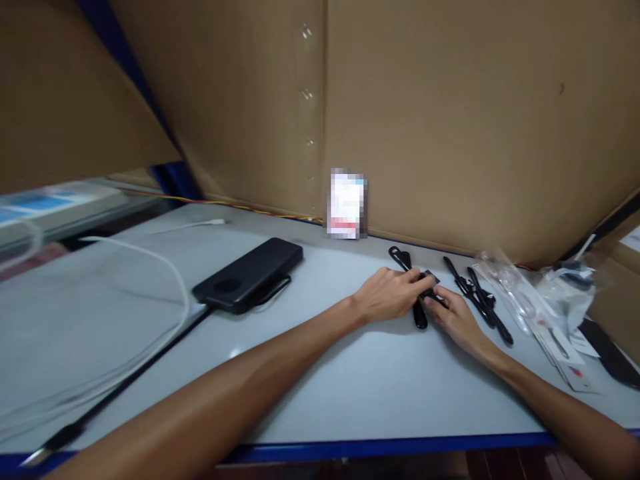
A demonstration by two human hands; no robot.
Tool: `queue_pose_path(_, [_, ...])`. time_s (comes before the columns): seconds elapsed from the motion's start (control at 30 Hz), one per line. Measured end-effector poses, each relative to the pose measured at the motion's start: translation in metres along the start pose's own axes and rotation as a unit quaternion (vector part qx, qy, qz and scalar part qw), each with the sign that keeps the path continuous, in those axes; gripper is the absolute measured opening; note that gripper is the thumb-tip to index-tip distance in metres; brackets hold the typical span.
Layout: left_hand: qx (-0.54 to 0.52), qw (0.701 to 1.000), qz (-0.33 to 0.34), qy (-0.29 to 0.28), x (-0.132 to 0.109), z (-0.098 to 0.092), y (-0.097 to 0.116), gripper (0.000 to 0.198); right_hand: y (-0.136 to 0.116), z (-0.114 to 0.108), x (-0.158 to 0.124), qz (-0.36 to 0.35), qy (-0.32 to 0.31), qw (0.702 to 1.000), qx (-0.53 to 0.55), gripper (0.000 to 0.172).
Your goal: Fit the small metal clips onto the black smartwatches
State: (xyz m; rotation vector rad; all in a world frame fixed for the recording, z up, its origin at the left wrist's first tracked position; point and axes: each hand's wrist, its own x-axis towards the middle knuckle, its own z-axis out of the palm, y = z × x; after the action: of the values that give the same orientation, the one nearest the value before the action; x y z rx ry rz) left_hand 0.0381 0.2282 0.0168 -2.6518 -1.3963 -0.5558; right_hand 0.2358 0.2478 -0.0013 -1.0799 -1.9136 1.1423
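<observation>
My left hand and my right hand meet over a small black watch-like device with a black strap lying on the pale table. Both hands have their fingers pinched together on it. The strap's far end sticks out beyond my left fingers, and its near end pokes out below them. The device body is mostly hidden between my fingertips.
More black straps lie just right of my hands. Clear plastic bags and packaging are piled at the right edge. A black power bank with a cable sits left of centre; white cables loop at the left. Cardboard walls stand behind.
</observation>
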Motion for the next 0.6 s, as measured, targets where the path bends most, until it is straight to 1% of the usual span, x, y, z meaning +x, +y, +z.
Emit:
queue_pose_path(0.07, [0.002,1.000,0.024,0.013,-0.0003,0.0024,-0.0033,0.036,-0.0001,-0.0003,0.0005,0.006,0.004,1.000,-0.004,0.027])
queue_pose_path(0.17, [-0.009,0.999,0.025,0.042,0.0002,0.0053,-0.0060,0.025,-0.0018,0.0000,0.0002,0.000,0.004,1.000,-0.004,0.028])
queue_pose_path(0.23, [-0.012,0.999,0.005,0.051,0.0011,0.0058,-0.0059,0.024,-0.0033,0.0005,-0.0005,-0.008,0.004,1.000,-0.006,0.028])
queue_pose_path(0.33, [-0.015,0.998,-0.044,0.048,0.0018,0.0052,-0.0041,0.032,-0.0045,0.0010,-0.0014,-0.022,0.011,0.999,-0.034,0.028])
queue_pose_path(0.43, [-0.043,0.994,-0.088,0.049,0.0007,0.0051,-0.0019,0.033,-0.0055,0.0015,-0.0024,-0.037,0.014,0.997,-0.059,0.027])
queue_pose_path(0.6, [-0.091,0.989,-0.102,0.058,-0.0011,0.0059,0.0019,0.035,-0.0079,0.0031,-0.0044,-0.060,0.007,0.994,-0.092,0.021])
